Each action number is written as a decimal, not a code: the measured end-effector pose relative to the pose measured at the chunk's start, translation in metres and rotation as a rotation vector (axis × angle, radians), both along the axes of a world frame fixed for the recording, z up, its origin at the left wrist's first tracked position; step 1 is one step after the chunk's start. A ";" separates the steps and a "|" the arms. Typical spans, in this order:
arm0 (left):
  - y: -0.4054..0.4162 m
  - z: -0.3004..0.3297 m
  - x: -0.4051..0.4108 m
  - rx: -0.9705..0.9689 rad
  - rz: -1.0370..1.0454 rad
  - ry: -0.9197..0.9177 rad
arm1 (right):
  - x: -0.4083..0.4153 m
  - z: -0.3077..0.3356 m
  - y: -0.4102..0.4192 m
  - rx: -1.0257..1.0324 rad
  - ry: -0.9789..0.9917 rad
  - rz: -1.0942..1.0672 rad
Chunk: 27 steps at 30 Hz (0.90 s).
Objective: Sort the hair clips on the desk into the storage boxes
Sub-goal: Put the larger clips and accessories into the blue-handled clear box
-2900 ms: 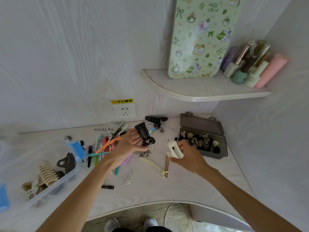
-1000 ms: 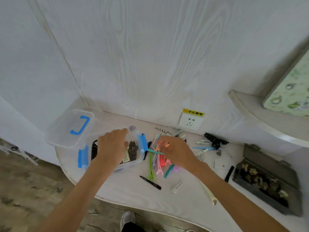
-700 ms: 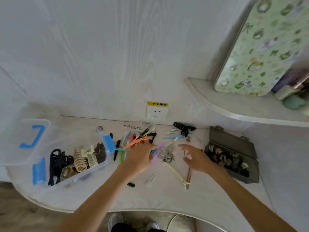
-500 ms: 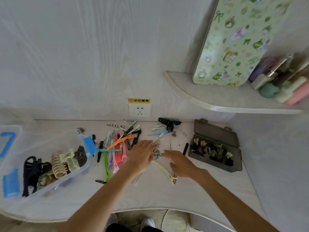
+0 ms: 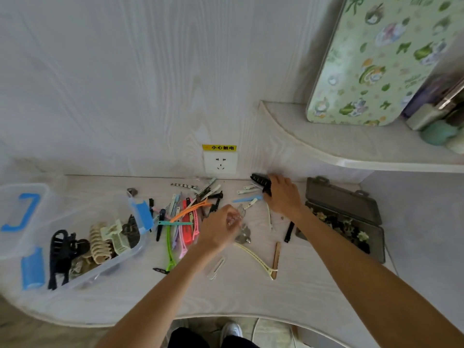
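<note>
My right hand [image 5: 283, 197] reaches to the back of the desk, fingers curled round a black claw clip [image 5: 259, 180] by the wall. My left hand [image 5: 218, 229] hovers mid-desk and pinches a small clear clip [image 5: 238, 215], which is blurred. A pile of coloured flat clips [image 5: 187, 217] lies left of it. The clear storage box [image 5: 136, 244] with blue latches stands at the left, holding several claw clips [image 5: 100, 243]. At the right, the grey box [image 5: 351, 204] lies open with small flower clips [image 5: 351, 228] inside.
Loose on the white desk [image 5: 251, 297] lie a long cream clip [image 5: 252, 254], a brown clip [image 5: 277, 254], a black bar clip [image 5: 289, 231], a white snap clip [image 5: 217, 268] and a metal clip [image 5: 244, 234]. The clear lid [image 5: 22, 212] sits far left. A corner shelf [image 5: 351, 149] overhangs the grey box.
My right hand moved from mid-desk back to the wall and took hold of the black claw clip. My left hand picked up the small clear clip. The claw clips held earlier now lie in the clear box.
</note>
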State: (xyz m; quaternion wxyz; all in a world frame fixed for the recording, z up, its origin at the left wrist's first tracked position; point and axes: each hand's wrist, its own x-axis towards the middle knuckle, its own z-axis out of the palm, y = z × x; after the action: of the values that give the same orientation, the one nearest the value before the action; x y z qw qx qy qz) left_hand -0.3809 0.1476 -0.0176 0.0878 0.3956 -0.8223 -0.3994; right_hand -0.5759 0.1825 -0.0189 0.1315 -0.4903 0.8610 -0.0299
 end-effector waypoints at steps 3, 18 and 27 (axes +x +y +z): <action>-0.004 0.008 0.006 0.291 0.192 0.177 | -0.001 -0.002 0.003 -0.009 0.081 0.030; -0.031 0.084 0.042 0.598 0.311 0.441 | 0.018 0.064 0.037 -0.542 -0.392 -0.006; -0.036 0.107 0.140 0.565 0.693 0.598 | 0.107 0.089 -0.010 -0.464 -0.939 -0.045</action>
State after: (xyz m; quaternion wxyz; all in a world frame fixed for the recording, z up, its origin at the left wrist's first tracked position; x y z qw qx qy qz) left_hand -0.2411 0.1116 0.0898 0.3352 0.5210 -0.4431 -0.6480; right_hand -0.4687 0.1726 0.0697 0.3907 -0.4216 0.6903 -0.4393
